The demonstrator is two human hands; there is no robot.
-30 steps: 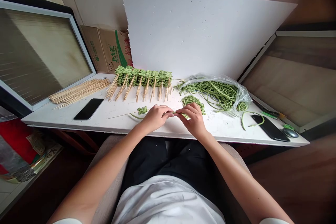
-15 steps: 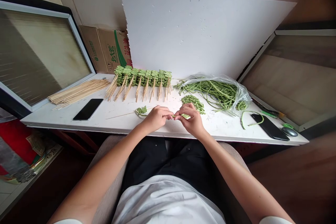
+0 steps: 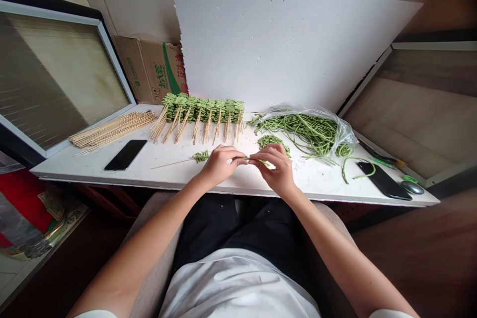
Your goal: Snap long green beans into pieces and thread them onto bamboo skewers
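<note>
My left hand [image 3: 222, 165] is closed in a pinch over the front middle of the table. Facing it, my right hand [image 3: 276, 168] is closed too, its fingertips nearly touching the left ones. A thin length of green long bean [image 3: 249, 159] shows between them, mostly hidden by the fingers. Left of my left hand, a bamboo skewer [image 3: 172, 164] lies on the table with short bean pieces [image 3: 201, 156] at its right end. Behind my right hand is a pile of cut bean pieces [image 3: 274, 142].
Finished bean skewers [image 3: 203, 109] are stacked at the back. Loose skewers [image 3: 114, 129] and a phone [image 3: 125, 154] lie left. Whole long beans [image 3: 305, 129] spill from a plastic bag [image 3: 345, 134] at right, near a second dark phone [image 3: 383, 181]. A white board [image 3: 290, 44] stands behind.
The bean end that stuck out left of my left hand, below the skewered pieces, no longer shows. My fingers have shifted slightly, with the right fingers more stretched along the bean.
</note>
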